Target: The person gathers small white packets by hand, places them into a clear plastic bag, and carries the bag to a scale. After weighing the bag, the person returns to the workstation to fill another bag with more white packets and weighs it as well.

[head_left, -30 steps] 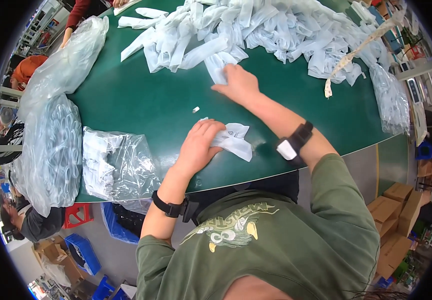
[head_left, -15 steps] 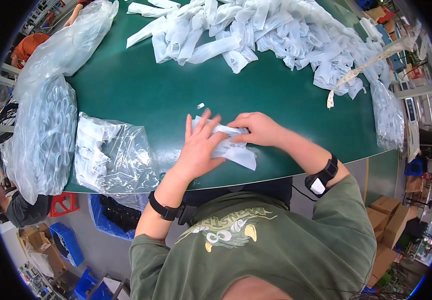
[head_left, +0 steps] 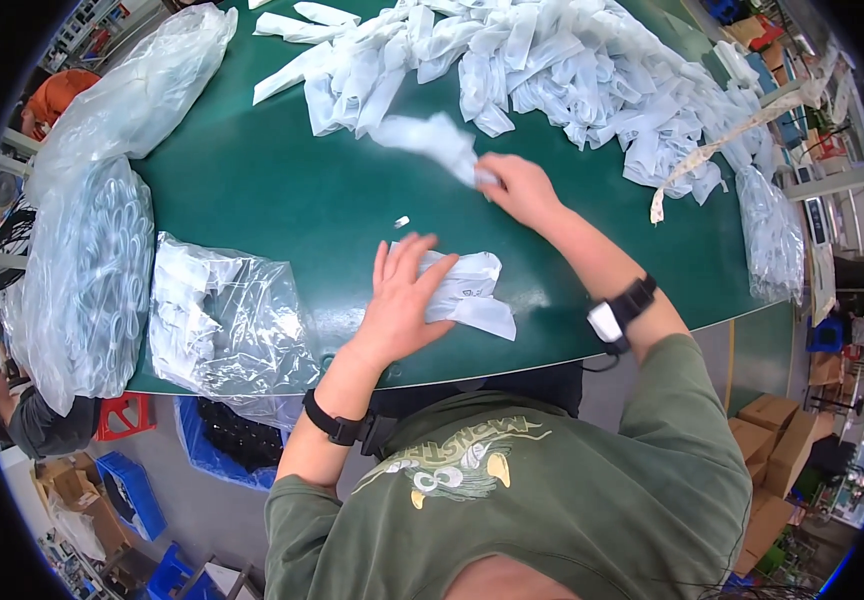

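My left hand (head_left: 409,303) lies with fingers spread over the left part of small frosted white plastic bags (head_left: 477,300), stacked or folded flat near the table's front edge. Dark print shows on them. Further out and to the right, my right hand (head_left: 524,192) is closed on the end of another white plastic bag (head_left: 430,138), which trails left toward the pile and is smeared by motion. Whether anything is inside that bag I cannot tell. A large heap of similar bags (head_left: 562,70) spreads across the far side of the table.
The green table (head_left: 252,170) curves around me. At its left stand a big clear sack of pale looped pieces (head_left: 102,270) and a clear bag of white pieces (head_left: 227,310). A tiny white scrap (head_left: 402,221) lies beyond my left hand. A beige strip (head_left: 712,150) hangs at right.
My right hand has left the bags by my left hand and moved out toward the heap, and now grips another bag there. My left hand has stayed nearly in place.
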Demonstrator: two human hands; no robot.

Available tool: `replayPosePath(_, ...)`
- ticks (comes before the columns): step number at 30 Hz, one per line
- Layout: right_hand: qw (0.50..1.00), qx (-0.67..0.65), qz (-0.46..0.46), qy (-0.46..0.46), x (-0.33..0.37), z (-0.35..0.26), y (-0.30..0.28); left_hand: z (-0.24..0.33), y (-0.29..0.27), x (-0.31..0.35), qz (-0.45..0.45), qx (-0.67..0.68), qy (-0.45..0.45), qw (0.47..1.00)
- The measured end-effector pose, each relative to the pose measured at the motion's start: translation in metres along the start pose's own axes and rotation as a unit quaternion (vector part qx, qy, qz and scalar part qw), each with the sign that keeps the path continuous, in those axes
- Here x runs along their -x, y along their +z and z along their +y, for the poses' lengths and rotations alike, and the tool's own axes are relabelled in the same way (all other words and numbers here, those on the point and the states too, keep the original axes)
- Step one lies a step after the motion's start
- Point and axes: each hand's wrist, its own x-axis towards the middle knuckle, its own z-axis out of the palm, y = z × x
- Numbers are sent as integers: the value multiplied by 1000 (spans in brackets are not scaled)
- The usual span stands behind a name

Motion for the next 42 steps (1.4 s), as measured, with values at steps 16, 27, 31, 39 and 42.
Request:
replayPosePath(16, 971, 45, 86, 216, -72, 41, -6, 8, -4, -17, -64, -40, 68, 995)
replayPosePath(27, 972, -48, -97, -207, -4, -23, -42, 13, -4, -5, -26, -21, 65, 997)
replayPosePath(31, 980, 95, -114, -131, 10, -40, -20, 17, 1, 5, -44, -31, 31, 998)
replayPosePath(39, 981, 7, -165, -99, 75, -82, -17, 6, 16, 14, 39, -45, -6, 998)
replayPosePath(42, 980, 49, -141, -128, 96, -97, -12, -7, 22, 11, 43, 44, -3, 998)
